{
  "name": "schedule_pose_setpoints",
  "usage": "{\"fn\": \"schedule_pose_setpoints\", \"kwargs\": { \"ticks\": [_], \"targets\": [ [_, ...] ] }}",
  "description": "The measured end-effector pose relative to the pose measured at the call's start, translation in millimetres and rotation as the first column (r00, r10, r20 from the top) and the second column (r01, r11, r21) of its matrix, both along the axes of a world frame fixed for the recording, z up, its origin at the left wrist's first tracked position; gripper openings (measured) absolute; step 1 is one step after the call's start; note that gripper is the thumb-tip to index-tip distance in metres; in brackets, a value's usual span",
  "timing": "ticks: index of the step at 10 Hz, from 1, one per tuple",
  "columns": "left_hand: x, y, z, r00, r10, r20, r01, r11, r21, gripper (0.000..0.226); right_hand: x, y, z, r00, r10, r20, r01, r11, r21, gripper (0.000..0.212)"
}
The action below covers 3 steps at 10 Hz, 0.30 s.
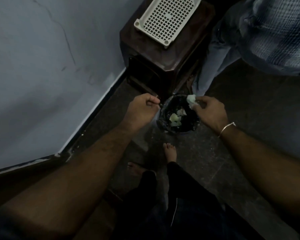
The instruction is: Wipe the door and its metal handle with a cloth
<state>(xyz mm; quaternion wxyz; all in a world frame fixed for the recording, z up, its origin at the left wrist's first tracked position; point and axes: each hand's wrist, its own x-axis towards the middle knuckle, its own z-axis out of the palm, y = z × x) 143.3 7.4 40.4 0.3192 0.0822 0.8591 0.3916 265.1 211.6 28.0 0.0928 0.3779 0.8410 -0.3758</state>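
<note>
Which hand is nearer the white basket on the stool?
Left. The left hand hangs just below the stool under the white basket; the right hand, pinching a wad, sits farther right over the bin.

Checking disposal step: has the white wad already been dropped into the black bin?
No, the right hand pinches the crumpled white wad above the round black bin.

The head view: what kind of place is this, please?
Probably a dim corner of an indoor room, perhaps in a home: a painted wall meets a dark stone floor, with a small waste bin beside a brown plastic stool.
</note>
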Motion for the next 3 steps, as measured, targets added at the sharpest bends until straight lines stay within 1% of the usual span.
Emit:
{"fn": "schedule_pose_setpoints", "kwargs": {
  "ticks": [1,2,3],
  "targets": [
    [1.8,0.2,-0.7,1.0,-0.02,-0.011,0.02,1.0,-0.001,0.012,-5.2,-1.3,-4.1,0.996,0.07,0.06,-0.069,0.997,-0.017,0.043],
    [3.2,-1.3,5.8,1.0,-0.012,0.017,0.012,1.0,-0.017,0.013,-11.2,-12.0,9.9,0.993,0.118,0.028,-0.117,0.993,-0.031,0.041],
    [-1.1,-8.6,29.3,0.999,0.052,-0.012,-0.052,0.998,-0.03,0.016,-30.2,-31.1,28.4,0.968,0.247,-0.05,-0.247,0.969,0.02,0.044]
  ]
}}
